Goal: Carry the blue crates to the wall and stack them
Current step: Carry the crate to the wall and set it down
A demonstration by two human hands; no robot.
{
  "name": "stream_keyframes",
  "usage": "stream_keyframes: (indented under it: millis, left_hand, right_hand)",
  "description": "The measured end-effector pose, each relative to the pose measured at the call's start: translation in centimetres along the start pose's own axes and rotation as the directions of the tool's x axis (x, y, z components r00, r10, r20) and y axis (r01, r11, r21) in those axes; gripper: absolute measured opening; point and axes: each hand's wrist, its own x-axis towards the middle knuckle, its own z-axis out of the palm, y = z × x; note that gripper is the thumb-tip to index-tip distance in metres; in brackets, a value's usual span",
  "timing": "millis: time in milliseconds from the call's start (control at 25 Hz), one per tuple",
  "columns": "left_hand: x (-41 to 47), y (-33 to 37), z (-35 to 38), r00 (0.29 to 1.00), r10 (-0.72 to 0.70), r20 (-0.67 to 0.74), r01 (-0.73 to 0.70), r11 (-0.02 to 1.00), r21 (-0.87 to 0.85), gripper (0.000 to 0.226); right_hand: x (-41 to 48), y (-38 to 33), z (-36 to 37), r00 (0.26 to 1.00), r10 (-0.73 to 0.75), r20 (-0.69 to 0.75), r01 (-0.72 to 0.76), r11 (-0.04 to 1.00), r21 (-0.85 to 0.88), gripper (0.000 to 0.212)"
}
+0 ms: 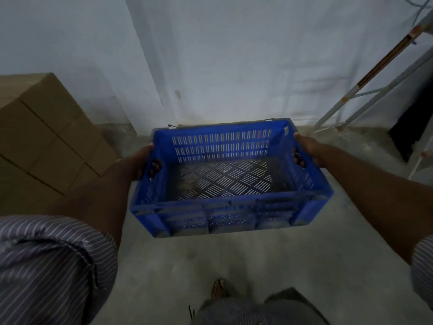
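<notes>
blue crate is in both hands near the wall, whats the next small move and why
Probably a short step forward, then lower the blue crate to the floor against the wall. The left hand and right hand grip its end handles, it looks empty, and no other blue crate shows there to stack on. Bare floor lies ahead, between the cardboard boxes and the ladder.

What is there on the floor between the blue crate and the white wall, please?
In the head view, only bare concrete floor shows between the blue crate and the wall; no other crate is visible there. The crate hides part of that stretch.
</notes>
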Motion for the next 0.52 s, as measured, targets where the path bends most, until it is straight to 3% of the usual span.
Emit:
stream_keyframes:
  millis: [240,520]
  left_hand:
    - [16.6,5.5,-0.6,1.0,-0.012,0.012,0.012,1.0,0.009,0.068]
    - [39.3,5.4,3.3,0.995,-0.095,-0.043,0.097,0.995,0.033,0.065]
  right_hand:
    - [13.3,-4.7,4.5,0.99,-0.013,-0.141,0.022,0.997,0.068,0.058]
    - [35.7,-3.9,11.7,0.973,0.096,-0.21,-0.084,0.994,0.063,0.061]
